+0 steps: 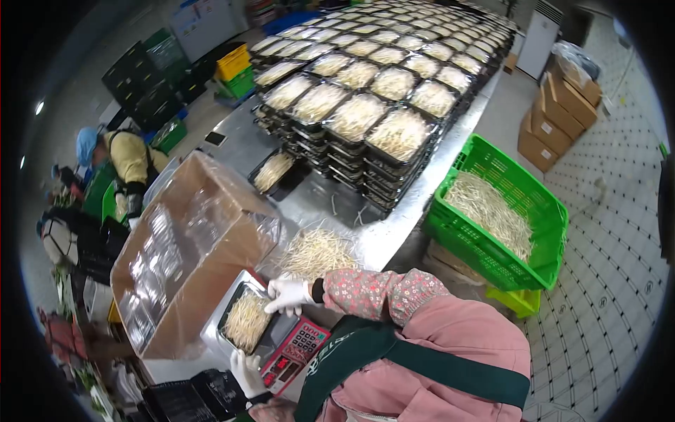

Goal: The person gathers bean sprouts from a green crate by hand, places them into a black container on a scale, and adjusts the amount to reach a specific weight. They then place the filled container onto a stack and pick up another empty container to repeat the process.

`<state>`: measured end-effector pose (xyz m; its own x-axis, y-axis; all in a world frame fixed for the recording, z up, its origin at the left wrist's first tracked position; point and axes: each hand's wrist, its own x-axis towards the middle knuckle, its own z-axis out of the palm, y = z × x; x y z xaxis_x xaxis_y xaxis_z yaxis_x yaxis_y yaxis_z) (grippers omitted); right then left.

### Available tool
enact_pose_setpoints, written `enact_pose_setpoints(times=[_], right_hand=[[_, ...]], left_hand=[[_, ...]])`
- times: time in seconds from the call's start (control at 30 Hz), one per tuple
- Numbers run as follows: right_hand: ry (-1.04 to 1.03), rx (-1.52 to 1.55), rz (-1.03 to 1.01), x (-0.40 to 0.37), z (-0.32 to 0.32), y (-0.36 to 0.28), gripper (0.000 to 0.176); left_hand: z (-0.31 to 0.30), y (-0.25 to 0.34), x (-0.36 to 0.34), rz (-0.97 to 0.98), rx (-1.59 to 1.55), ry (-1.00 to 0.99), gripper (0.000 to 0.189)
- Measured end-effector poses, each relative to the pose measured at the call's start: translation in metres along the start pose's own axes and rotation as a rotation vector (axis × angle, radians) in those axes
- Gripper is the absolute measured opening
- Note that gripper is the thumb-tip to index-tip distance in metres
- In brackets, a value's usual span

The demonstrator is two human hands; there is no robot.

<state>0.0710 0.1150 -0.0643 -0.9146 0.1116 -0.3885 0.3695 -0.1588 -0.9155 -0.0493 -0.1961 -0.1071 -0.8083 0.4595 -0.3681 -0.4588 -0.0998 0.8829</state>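
- Apparently weighing a black tray (262,337) of pale sprouts (246,320), at seven o'clock from the centre of view, on the metal pan (211,333) of a red scale (300,343).
- Bringing white-gloved right fingers (274,307), partly curled, to the two-to-three o'clock side of the tray; hiding the fingertips, so cannot tell if gripping.
- Placing white-gloved left fingers (237,357) at the six o'clock edge; cannot tell how far closed, or if pinching the rim.
- Probably settling or trimming the portion at this step, with red digits glowing on the display (283,363), too small to read.
- Likely calling next for checking the weight, then adding from the loose pile (320,253) on the desk (377,240), between one and two o'clock from the tray, or lifting off level without spilling strands.
- Including nearby a cardboard box (211,281) of clear plastic pieces (151,253) towards nine o'clock, stacked packed trays (397,137) at one o'clock, and a sprout-filled green crate (485,254) at three o'clock.
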Motion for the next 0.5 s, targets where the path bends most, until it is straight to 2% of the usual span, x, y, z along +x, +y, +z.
enact_pose_setpoints(times=[0.07, 0.17, 0.23, 0.3, 0.37, 0.43, 0.47, 0.5], right_hand=[[0.019, 0.248, 0.007, 0.008, 0.01, 0.022, 0.039], [0.05, 0.375, -0.029, 0.002, 0.018, 0.024, 0.031], [0.078, 0.403, -0.091, -0.006, 0.022, 0.026, 0.029], [0.08, 0.41, -0.131, -0.015, 0.024, 0.025, 0.028], [0.04, 0.456, -0.167, -0.031, 0.026, 0.019, 0.028], [-0.089, 0.326, -0.113, -0.038, 0.018, 0.021, 0.031], [-0.157, 0.23, -0.056, -0.045, 0.005, 0.012, 0.031], [-0.129, 0.116, -0.131, -0.049, -0.007, 0.008, 0.032]], left_hand=[[0.003, -0.03, -0.002, 0.249, 0.092, -0.019, 0.031], [0.033, -0.018, -0.013, 0.134, -0.184, 0.071, 0.034], [0.03, -0.022, -0.014, 0.285, 0.074, 0.078, 0.033], [0.053, -0.001, -0.03, 0.223, 0.021, 0.049, 0.027], [0.059, 0.007, -0.032, 0.284, 0.05, 0.066, 0.023], [0.064, 0.026, -0.04, 0.359, 0.141, 0.069, 0.017], [0.084, 0.045, -0.053, 0.314, 0.04, 0.014, 0.011], [0.073, 0.046, -0.048, 0.31, 0.086, 0.005, 0.015]])
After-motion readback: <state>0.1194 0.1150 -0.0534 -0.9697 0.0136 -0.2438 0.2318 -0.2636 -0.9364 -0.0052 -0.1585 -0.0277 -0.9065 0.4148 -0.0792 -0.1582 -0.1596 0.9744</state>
